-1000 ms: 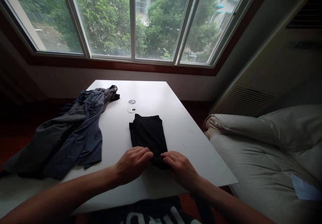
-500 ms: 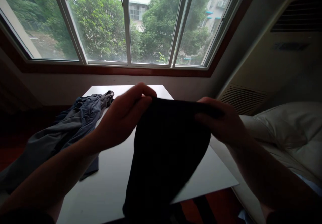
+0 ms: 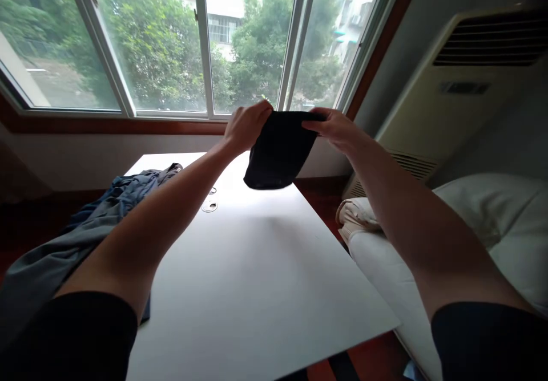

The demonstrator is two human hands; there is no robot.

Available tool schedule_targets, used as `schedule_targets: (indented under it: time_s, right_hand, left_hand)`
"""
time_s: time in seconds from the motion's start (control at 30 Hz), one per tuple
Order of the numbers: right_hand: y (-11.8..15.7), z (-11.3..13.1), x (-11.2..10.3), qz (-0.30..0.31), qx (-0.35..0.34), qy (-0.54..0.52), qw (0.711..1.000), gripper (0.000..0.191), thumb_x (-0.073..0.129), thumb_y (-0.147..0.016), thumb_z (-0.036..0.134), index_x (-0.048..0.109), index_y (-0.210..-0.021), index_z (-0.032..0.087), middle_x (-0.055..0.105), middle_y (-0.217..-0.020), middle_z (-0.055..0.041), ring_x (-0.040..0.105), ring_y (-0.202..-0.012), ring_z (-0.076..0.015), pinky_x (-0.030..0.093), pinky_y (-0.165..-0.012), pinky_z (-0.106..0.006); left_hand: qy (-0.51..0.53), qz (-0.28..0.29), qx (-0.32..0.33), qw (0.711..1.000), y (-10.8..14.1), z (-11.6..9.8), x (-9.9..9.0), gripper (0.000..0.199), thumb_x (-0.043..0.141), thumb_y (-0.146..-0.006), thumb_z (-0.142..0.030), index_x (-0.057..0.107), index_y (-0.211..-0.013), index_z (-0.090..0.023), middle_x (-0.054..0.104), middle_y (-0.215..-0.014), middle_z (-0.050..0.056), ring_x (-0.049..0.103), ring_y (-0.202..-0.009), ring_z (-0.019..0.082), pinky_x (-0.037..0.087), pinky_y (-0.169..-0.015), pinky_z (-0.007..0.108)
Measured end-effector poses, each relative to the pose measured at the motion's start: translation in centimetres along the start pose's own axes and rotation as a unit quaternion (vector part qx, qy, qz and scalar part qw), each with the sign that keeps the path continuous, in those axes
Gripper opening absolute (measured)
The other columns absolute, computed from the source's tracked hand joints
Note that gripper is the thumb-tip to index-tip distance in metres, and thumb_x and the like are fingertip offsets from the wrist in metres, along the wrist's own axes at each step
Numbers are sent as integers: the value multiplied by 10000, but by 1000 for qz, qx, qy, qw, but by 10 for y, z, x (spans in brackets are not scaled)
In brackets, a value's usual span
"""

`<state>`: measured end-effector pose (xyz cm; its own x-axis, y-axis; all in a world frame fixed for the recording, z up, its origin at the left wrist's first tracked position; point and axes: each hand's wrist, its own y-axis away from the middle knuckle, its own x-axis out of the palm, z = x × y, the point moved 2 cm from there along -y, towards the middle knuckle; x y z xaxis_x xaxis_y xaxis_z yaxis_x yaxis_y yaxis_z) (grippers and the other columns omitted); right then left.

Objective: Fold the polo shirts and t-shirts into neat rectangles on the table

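Note:
A black garment (image 3: 282,150) hangs in the air over the far part of the white table (image 3: 265,278), its lower edge swung away from me. My left hand (image 3: 249,123) pinches its upper left corner. At the upper right corner my right hand (image 3: 331,127) grips the same edge, which is stretched straight between both hands. The fabric is too dark to show what kind of clothing it is. Both arms are reached far forward. Left of my left forearm lies a heap of grey and blue clothes (image 3: 96,224), partly covered by the arm.
A window (image 3: 205,44) fills the wall beyond the table. Two small round fittings (image 3: 209,206) are set in the tabletop. To the right stand a pale sofa (image 3: 483,221) and a cream air-conditioner unit (image 3: 454,84). Dark red floor (image 3: 368,358) shows below the table's near edge.
Both hands have moved forward and up, away from me, carrying the black garment. Its hanging part has swung outward toward the window, uncovering the tabletop. The view has brightened.

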<state>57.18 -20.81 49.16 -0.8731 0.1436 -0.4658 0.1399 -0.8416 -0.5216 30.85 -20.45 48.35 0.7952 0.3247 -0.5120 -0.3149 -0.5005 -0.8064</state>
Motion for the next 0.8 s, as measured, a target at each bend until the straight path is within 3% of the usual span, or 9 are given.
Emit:
schedule_targets:
  time_s: [0.07,0.17,0.23,0.3,0.4,0.53,0.63,0.73,0.8]
  right_hand:
    - [-14,-21,-5,-3,-26,106,994,392,798,-802,437,709,-1059,155,698,-875,-19,649,-848,-185,535,-796,-315]
    - [-6,-61,4,55,-42,298,952,318,701,-872,356,733,-1116,154,734,-1019,-57,654,-999,-220,502,-907,-332]
    - [11,-93,19,138,-10,395,908,279,687,-869,310,757,-1112,193,746,-1087,-59,653,-1068,-233,479,-948,-314]
    - [34,-125,37,279,70,431,855,249,709,-852,323,782,-1069,225,762,-1068,-49,679,-1029,-230,489,-911,-287]
    - [61,-159,64,414,154,426,789,234,705,-865,378,800,-1026,236,770,-1056,-48,699,-996,-241,508,-874,-290]
    - [70,-179,106,288,110,434,847,365,603,-955,441,727,-1244,255,703,-1282,-68,643,-1172,-268,477,-1003,-334]
    - [74,-189,149,203,65,417,884,506,539,-1003,467,570,-1461,253,498,-1552,-82,471,-1402,-272,366,-1150,-345]
    - [82,-202,192,189,77,410,889,623,462,-1035,525,389,-1594,260,254,-1693,-88,224,-1547,-295,205,-1243,-425]
    - [86,-211,212,231,106,405,878,700,455,-1015,620,314,-1625,305,175,-1716,-83,122,-1571,-328,132,-1247,-530]
  left_hand:
    - [-61,0,16,998,1,9,22,323,434,-1077,-387,684,-1150,-196,692,-925,66,619,-906,208,421,-827,321]
    - [-113,50,21,992,33,28,68,362,393,-1090,-381,691,-1159,-189,722,-992,101,627,-917,203,420,-825,309]
    - [-121,145,-1,982,70,41,101,348,390,-1079,-327,703,-1148,-190,732,-1004,110,641,-891,202,427,-791,299]
    - [-94,303,-9,948,113,52,132,299,438,-1036,-263,725,-1094,-199,743,-940,87,653,-824,192,433,-735,278]
    - [-66,412,2,909,167,60,157,163,591,-921,-230,753,-896,-228,722,-753,19,636,-663,162,421,-638,249]
    - [-71,417,1,906,199,66,163,209,546,-940,-254,754,-965,-249,741,-815,29,656,-703,182,435,-656,268]
    - [-72,416,6,907,210,68,161,238,514,-959,-279,747,-1001,-251,746,-862,42,670,-760,202,448,-681,280]
    - [-52,414,13,909,224,72,154,223,519,-950,-248,737,-996,-244,743,-903,39,673,-815,200,462,-718,275]
    - [-36,401,15,915,235,77,146,208,522,-949,-227,730,-966,-227,733,-936,46,668,-863,198,469,-750,274]
